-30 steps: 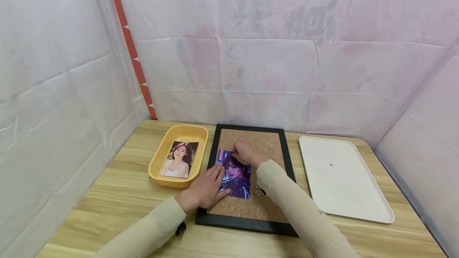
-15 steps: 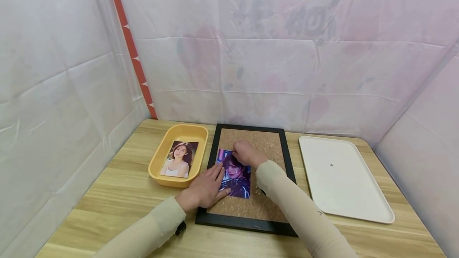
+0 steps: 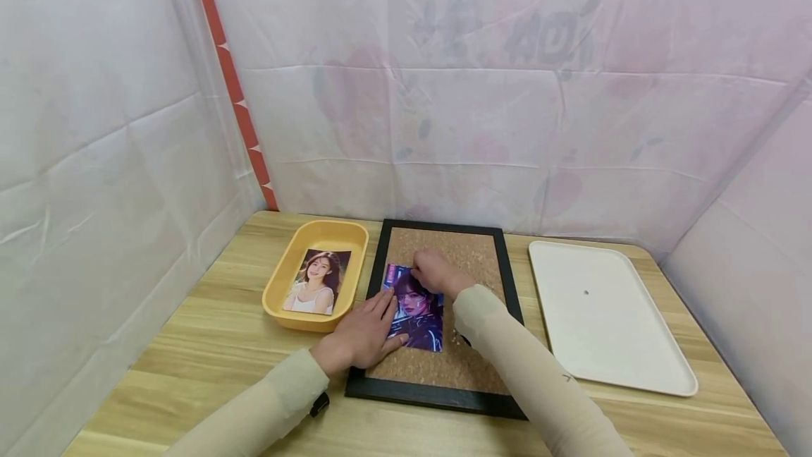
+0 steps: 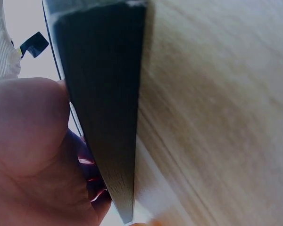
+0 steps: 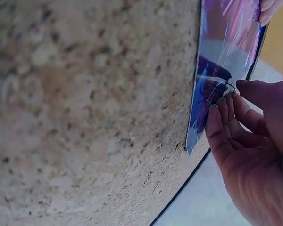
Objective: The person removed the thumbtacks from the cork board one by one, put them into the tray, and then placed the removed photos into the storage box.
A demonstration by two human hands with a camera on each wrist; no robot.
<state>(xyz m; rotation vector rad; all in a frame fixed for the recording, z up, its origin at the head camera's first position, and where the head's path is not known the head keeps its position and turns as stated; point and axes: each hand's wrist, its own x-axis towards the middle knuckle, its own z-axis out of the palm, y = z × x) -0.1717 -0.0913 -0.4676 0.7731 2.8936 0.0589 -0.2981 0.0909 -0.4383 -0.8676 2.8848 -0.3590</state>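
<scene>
A glossy purple-and-blue photo print (image 3: 415, 326) lies on the cork board (image 3: 469, 245), which has a black frame. My left hand (image 3: 363, 336) rests on the print's left side, fingers spread and straight. Near the print's top edge, my right hand (image 3: 438, 272) pinches a thin pin (image 5: 231, 85) between thumb and fingertips. The pin's point meets the print's surface in the right wrist view; its head is hidden by the fingers. In the left wrist view, the left hand (image 4: 28, 146) lies along the board's black frame (image 4: 104, 94).
Left of the board stands a yellow tray (image 3: 287, 252) with another portrait photo (image 3: 316, 283) in it. A white tray (image 3: 609, 330) lies to the right, bearing one tiny dark object (image 3: 586, 293). White curtains (image 3: 469, 118) enclose the wooden table (image 3: 209, 330).
</scene>
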